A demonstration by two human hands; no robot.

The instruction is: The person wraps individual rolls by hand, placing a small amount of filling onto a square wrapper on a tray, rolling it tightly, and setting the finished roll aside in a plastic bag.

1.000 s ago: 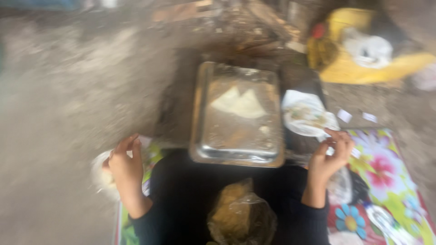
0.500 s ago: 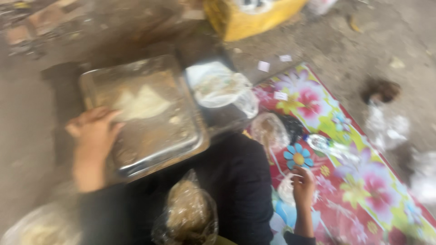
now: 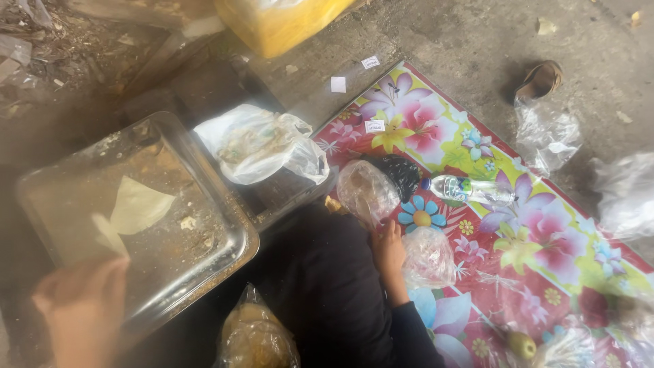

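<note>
A: What changed from half a second back?

B: View swung further right, so more of the floral mat (image 3: 518, 225) shows. Left hand (image 3: 82, 310) came off the metal tray (image 3: 225, 225); it was on the tray's left rim, now it's blurred at 7 o'clock, just below the tray's near edge. Right hand (image 3: 388, 253) moved up the mat, nearer the bags.

A: Left hand state?

B: Blurry. Fingers look loosely spread, nothing seen in it; can't tell if it touches the tray.

A: Right hand?

B: Palm down on the mat, fingers relaxed, not clenched. Touching a clear plastic bag (image 3: 429, 257) at its 3 o'clock side; no firm grasp visible. Second clear bag (image 3: 366, 191) sits just above it at 12 o'clock, next to a black bag (image 3: 398, 172).

A: Rest?

B: Water bottle (image 3: 470, 191) lying on the mat at 1 o'clock. Thin pale sheets (image 3: 136, 204) in the tray. White bag with food scraps (image 3: 259, 143) right of the tray. Bag of brownish food (image 3: 255, 334) at 6 o'clock. Yellow container (image 3: 286, 20) at 12 o'clock.
</note>
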